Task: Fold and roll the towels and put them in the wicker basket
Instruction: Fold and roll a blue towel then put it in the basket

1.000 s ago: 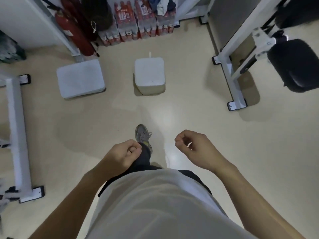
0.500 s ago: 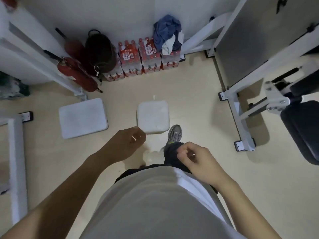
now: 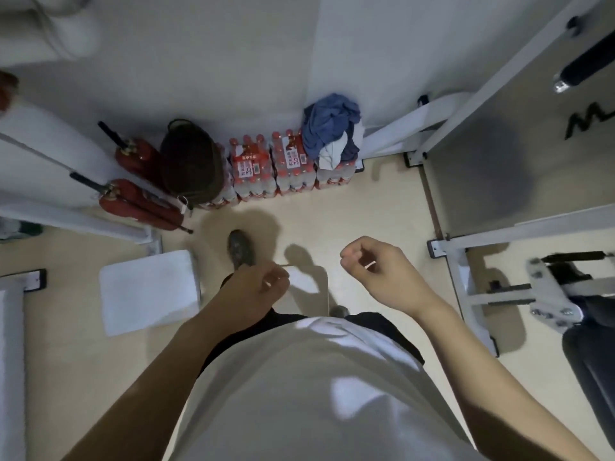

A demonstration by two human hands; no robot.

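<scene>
The person has walked closer to the towels (image 3: pixel 149 291) on the floor. Left hand (image 3: pixel 256 287) and right hand (image 3: pixel 376 271) have curled fingers, holding nothing.

Two red fire extinguishers (image 3: pixel 139 204), two white foam blocks (image 3: pixel 148 291) and three shrink-wrapped bottle packs (image 3: pixel 289 164) are sitting here.

Two folded white towels (image 3: pixel 148 291) on floor
</scene>
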